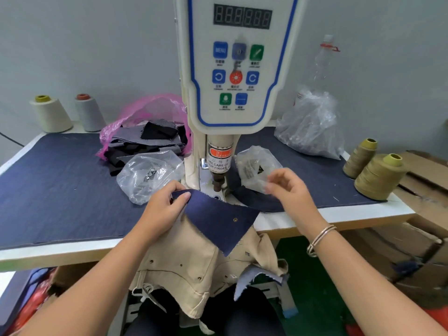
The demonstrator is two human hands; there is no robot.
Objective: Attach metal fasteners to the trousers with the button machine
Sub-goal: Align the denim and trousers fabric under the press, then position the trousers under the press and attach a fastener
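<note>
Evidently mid-cycle, between one fastener and the next. Left hand [167,202] pinching the near-left corner of a navy denim piece [218,214], thumb laid on top, holding that piece with its far edge just under the press head [218,183] of the button machine [232,69]. One brass fastener [235,219] already set in the navy cloth, toward its right side. Right hand [288,190] raised at the clear bag of metal fasteners [257,166] just right of the press, fingers curled toward the plastic; too blurred to tell whether anything is pinched between them. Second clear bag of small metal parts [150,173] lying left of the machine column. Beige trousers [194,258] draped off the table edge [327,214] into the lap, touching the underside of the navy piece, several studs already showing along the waistband. Judged from this: a loading step, fetching the next fastener. Next move likely calls for seating a fastener on the die below the punch, then sliding the cloth so the marked spot sits square under it, fabric flat and unfolded. Fingertips best kept well clear of the punch, as the warning label [219,158] on the column says.
</note>
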